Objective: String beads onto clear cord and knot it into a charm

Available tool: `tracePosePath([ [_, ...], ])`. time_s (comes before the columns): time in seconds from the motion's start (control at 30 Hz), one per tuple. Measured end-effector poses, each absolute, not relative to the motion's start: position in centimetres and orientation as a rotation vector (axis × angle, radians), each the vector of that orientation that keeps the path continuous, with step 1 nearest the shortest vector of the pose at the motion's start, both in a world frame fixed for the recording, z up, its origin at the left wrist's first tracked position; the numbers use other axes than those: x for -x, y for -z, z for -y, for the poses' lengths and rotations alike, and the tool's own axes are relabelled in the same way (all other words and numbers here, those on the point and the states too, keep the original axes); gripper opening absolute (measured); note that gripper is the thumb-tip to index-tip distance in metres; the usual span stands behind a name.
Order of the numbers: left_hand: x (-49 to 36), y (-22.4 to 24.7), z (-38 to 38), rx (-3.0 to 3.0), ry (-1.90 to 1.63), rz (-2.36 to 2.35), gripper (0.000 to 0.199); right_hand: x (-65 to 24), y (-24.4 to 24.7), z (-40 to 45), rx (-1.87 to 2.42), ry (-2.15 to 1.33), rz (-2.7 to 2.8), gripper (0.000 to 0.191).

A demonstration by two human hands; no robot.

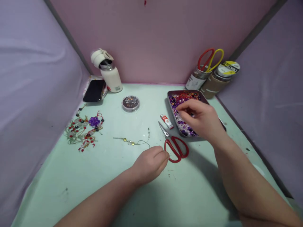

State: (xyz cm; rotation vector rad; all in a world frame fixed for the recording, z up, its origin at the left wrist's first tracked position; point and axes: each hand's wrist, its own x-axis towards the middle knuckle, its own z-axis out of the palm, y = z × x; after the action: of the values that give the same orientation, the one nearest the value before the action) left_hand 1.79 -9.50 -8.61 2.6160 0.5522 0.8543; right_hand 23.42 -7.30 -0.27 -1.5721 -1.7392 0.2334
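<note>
My left hand [151, 164] is closed low over the table, fingertips beside the red handles of the scissors [176, 148]. A thin beaded cord [129, 142] with yellow and clear beads lies to its left and runs up under its knuckles, so the hand grips the cord; the exact grip is hidden. Over the metal tin [170, 108] my right hand [200, 118] is pinched, thumb and index finger together. Whatever lies between those fingertips is too small to make out. Purple, dark and clear beads [181, 124] fill the tin, with red cords at its back.
A lighter [167, 121] lies between scissors and tin. Tangled beaded strings [82, 130] lie at the left, below a phone [94, 90] and an open white bottle [111, 78]. A round case [130, 103] sits mid-table. Two jars [196, 81] stand at the back right, one holding red- and yellow-handled tools.
</note>
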Motion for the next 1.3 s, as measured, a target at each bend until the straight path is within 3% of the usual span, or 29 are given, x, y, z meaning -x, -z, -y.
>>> tracePosePath([
  [0.17,-1.7,8.7,9.3,-2.387,-0.955,-0.688,0.016,-20.4,2.7,10.5,1.448,-0.771,1.445,0.008],
  [0.3,-1.7,8.6,8.7,-2.12,-1.065,-0.939,0.012,-19.4,5.5,11.8,1.425,-0.983,1.166,0.013],
  [0.63,-2.0,8.9,9.7,-2.249,-1.019,-0.671,0.012,-18.3,7.8,12.0,1.414,-1.028,1.132,0.01],
  [1.0,-2.0,8.4,8.6,-1.923,-1.003,-1.072,0.011,-18.4,8.2,12.0,1.417,-1.047,1.105,0.01],
  [1.3,-2.2,8.4,8.6,-1.841,-0.985,-1.115,0.011,-18.2,8.3,12.0,1.411,-1.065,1.093,0.01],
])
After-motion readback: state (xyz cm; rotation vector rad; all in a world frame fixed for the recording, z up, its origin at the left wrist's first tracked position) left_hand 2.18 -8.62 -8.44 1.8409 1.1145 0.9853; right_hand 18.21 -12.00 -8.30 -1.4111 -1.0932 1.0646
